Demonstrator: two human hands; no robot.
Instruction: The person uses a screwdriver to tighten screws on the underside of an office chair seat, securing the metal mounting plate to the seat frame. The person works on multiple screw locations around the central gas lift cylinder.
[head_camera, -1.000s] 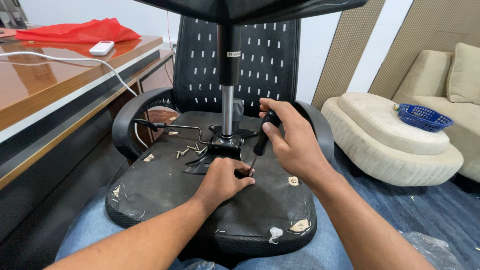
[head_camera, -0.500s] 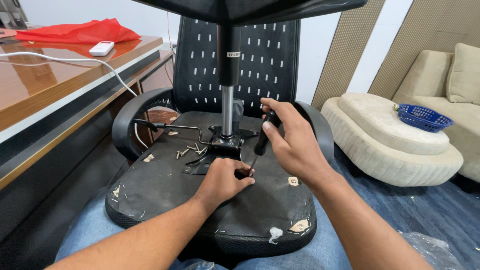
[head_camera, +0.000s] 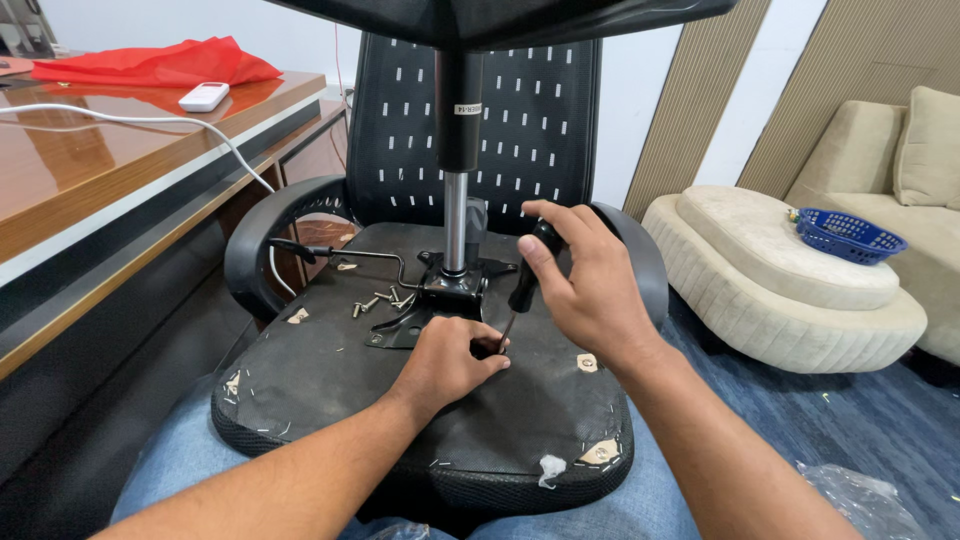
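An upturned black office chair rests on my lap, its seat underside (head_camera: 330, 375) facing up. A black metal mechanism plate (head_camera: 445, 292) with a chrome gas cylinder (head_camera: 455, 215) stands at the seat's middle. My right hand (head_camera: 585, 285) grips a black-handled screwdriver (head_camera: 530, 265), whose tip points down at the seat by the plate's right corner. My left hand (head_camera: 445, 360) lies on the seat with its fingertips pinched around the screwdriver tip. Several loose screws (head_camera: 380, 300) lie left of the plate.
A wooden desk (head_camera: 110, 170) stands at left with a red cloth (head_camera: 150, 62), a white remote (head_camera: 203, 96) and a white cable. A beige sofa (head_camera: 790, 280) with a blue basket (head_camera: 848, 235) is at right. Clear plastic (head_camera: 860, 500) lies on the blue carpet.
My right hand has shifted slightly on the screwdriver handle, as if turning it. My left hand stays at the tip.
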